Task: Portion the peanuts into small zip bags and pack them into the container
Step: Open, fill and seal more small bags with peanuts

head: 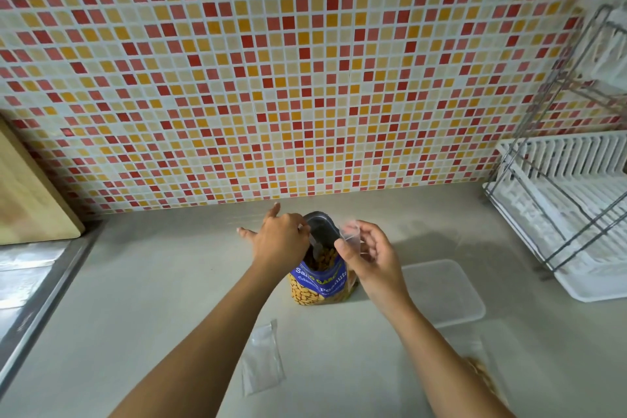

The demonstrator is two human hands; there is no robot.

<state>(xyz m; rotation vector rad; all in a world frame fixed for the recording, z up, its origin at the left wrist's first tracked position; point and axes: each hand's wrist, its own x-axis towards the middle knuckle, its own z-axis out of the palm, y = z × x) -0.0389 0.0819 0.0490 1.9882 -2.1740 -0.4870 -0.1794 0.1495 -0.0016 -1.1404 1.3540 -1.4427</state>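
At the peanut bag's mouth, our left hand pinches what seems a spoon; our right hand pinches a small zip bag close for filling, the container just right

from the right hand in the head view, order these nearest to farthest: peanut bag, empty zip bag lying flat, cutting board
1. peanut bag: just left of the right hand.
2. empty zip bag: lying flat, left and nearer the camera.
3. cutting board: far left.

The fingertips of the left hand are hiding inside the peanut bag; the small zip bag in the right hand is appearing blurred.
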